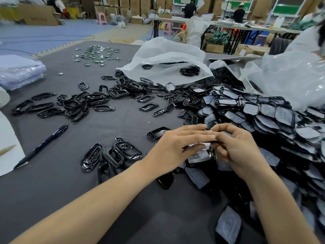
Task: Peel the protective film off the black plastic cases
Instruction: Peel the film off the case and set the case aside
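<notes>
Nearest, bottom right: one black case lies on the dark grey worktop, pale film covering its upper face.

Both forearms reach in from below. Right hand: fingers curled, gripping a black plastic case at the near edge of the heap; most of the case is hidden by the fingers. Left hand: fingers straight and laid against the right fingertips, thumb beneath. A pale strip of film shows between thumb and fingers; cannot tell whether it is pinched.

Just left of the hands: small cluster of glossy bare cases, overlapping. Further left, a dark pen lies diagonally, its tip on a white sheet.

Right side: large heap of film-covered cases, rising toward the edge of view.

Mid worktop: loose scatter of black oval frames, some stacked on each other. Beyond them, a white plastic bag, mouth open, more black parts spilling out.

Far worktop: patch of small shiny pieces. Left edge: stack of clear-wrapped sheets.

Background: long tables, cardboard boxes, pink stools, two people standing with their backs turned.
</notes>
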